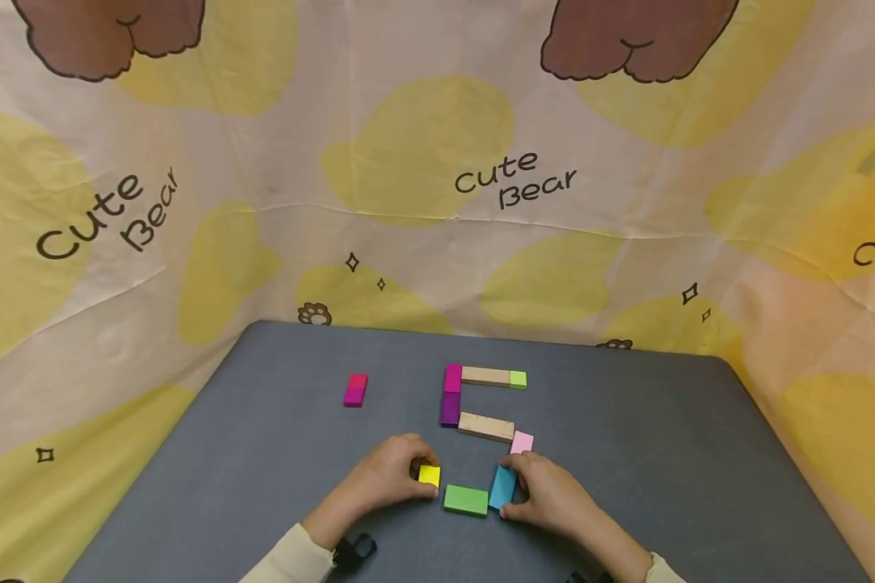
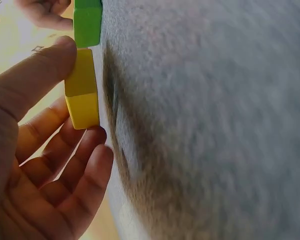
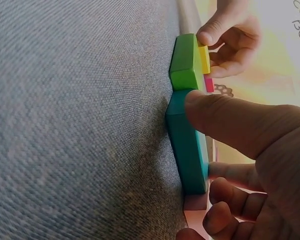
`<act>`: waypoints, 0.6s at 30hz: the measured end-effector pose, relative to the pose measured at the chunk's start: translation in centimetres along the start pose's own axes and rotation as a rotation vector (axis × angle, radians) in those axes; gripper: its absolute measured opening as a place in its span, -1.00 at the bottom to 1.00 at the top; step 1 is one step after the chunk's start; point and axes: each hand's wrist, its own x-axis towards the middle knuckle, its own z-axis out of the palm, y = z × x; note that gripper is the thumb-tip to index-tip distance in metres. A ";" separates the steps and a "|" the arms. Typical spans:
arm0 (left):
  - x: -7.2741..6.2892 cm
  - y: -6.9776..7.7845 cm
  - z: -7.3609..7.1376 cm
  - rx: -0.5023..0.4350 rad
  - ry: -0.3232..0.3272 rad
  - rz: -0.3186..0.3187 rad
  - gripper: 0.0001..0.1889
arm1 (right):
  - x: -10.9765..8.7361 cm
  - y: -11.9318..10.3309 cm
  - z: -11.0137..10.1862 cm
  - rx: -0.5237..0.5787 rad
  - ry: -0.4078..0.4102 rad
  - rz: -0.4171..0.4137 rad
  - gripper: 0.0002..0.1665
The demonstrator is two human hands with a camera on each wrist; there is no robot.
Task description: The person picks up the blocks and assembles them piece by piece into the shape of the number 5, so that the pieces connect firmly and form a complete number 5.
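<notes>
Between the thumb and fingers of my left hand (image 1: 392,474) is a yellow block (image 1: 429,475), just left of a green block (image 1: 466,500). My right hand (image 1: 557,495) grips a blue block (image 1: 503,487) by its two ends, thumb at the near end and fingertips at the far one. The blue block stands against the green block's right end. Beyond it lies a pink block (image 1: 522,442), partly behind my right fingers. In the left wrist view, the yellow block (image 2: 82,89) lines up close to the green block (image 2: 87,25).
From the pink block the row runs on through a wooden block (image 1: 486,426), a purple block (image 1: 450,410), a magenta block (image 1: 453,378), another wooden block (image 1: 485,376) and a lime block (image 1: 518,380). A red block (image 1: 358,380) and a magenta-purple block (image 1: 353,397) lie apart at left on the grey table (image 1: 284,421).
</notes>
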 end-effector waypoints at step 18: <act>0.7 0.3 0.5 -0.054 -0.040 0.002 -0.64 | 0.1 -0.2 -0.1 -0.003 -0.016 0.005 -0.33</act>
